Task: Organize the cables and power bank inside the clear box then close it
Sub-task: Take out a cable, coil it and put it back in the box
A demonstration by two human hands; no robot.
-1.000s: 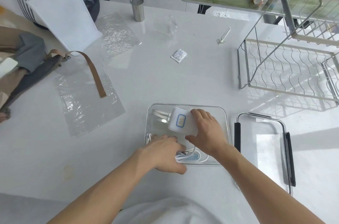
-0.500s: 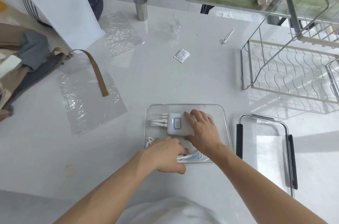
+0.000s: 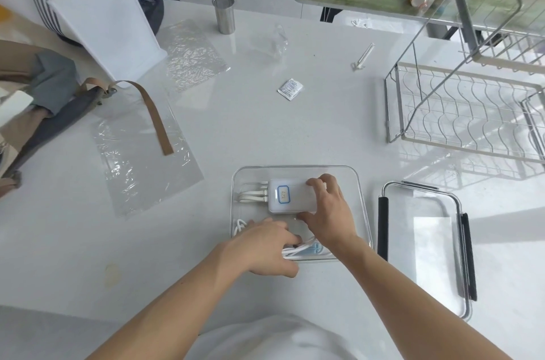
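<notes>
Packing step: my right hand (image 3: 327,212) grips power bank (image 3: 292,197) inside clear box (image 3: 361,197); left hand (image 3: 265,247) presses cables (image 3: 298,250) down, fingers flat. Next, prob: lid (image 3: 427,244) on, beside box.

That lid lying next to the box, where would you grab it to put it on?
Probably by the lid's two long edges with the black clip bars, coming from above: it lies flat on the table, right of the clear box, with both bars exposed.

You have one clear box (image 3: 361,206), one lid (image 3: 427,244), one power bank (image 3: 290,197), two plastic sheets (image 3: 141,171), one steel cup (image 3: 224,15), one sachet (image 3: 290,89) and two hands (image 3: 330,212).
</notes>
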